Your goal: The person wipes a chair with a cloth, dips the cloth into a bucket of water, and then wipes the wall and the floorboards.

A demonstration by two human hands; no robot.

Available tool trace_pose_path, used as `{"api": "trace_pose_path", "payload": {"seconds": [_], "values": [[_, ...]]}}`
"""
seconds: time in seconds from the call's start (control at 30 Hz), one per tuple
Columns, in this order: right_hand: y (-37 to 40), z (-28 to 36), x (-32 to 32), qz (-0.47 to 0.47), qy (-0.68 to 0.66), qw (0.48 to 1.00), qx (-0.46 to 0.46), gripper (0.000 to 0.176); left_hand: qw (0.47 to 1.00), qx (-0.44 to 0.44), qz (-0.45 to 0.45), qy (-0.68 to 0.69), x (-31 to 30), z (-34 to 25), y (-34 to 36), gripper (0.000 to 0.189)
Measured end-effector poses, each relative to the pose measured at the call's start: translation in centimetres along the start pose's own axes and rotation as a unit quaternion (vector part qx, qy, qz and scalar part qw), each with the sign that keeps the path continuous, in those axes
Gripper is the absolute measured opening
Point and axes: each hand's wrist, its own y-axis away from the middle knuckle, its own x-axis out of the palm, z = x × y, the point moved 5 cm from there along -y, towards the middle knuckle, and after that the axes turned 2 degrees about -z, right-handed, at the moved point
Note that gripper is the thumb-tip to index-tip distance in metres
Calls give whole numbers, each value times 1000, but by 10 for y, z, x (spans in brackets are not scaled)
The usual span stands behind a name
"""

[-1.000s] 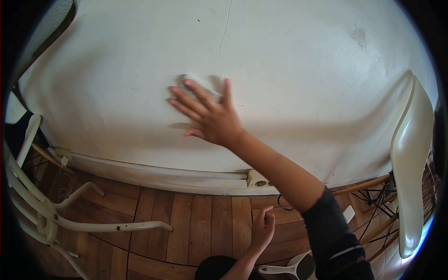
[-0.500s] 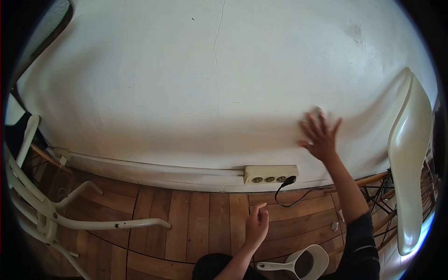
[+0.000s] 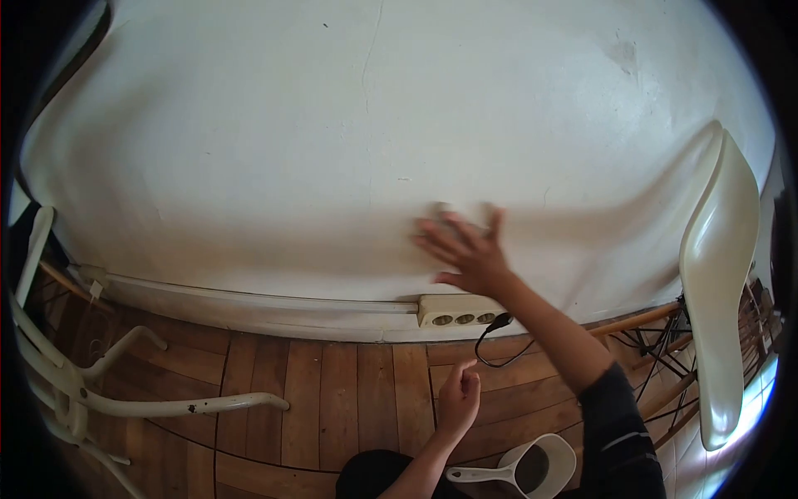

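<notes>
Fingers spread, my right hand (image 3: 475,258) is at the white wall (image 3: 274,141), above the power strip (image 3: 455,312); its fingertips are blurred, and whether they touch the wall is hard to tell. Nothing shows in it. Lower down, my left hand (image 3: 460,401) is loosely curled in front of my body, one finger partly out, with no object visible in it. A black plug (image 3: 500,321) with a cord sits in the strip's right end. Below my hands, a white dipper (image 3: 550,467) with a handle stands near my dark-clothed leg (image 3: 374,474).
To the right is a cream moulded chair (image 3: 719,283) with wooden legs and dark metal struts. A white tubular metal frame (image 3: 191,406) reaches over the wooden floor (image 3: 332,416) on the left. A cable duct (image 3: 249,296) runs along the wall's base.
My right hand has swept left along the wall, from right of the power strip to above it. My left hand stays almost the same. The view has shifted slightly right.
</notes>
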Motion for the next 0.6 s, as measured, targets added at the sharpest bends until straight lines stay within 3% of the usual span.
{"api": "trace_pose_path", "payload": {"seconds": [0.17,0.27,0.43,0.6], "values": [[-120,84,-14,-40,-106,994,-6,86,999,9,-31,-27,-13,-6,1,22],[-149,109,-17,-88,-115,989,7,88,998,-27,-38,-33,-21,4,1,22],[-117,93,-12,-86,-92,992,-8,90,999,-3,-34,-28,-24,3,1,22],[-6,37,5,35,-37,998,-44,91,999,-7,-40,-1,-28,5,1,23]]}}
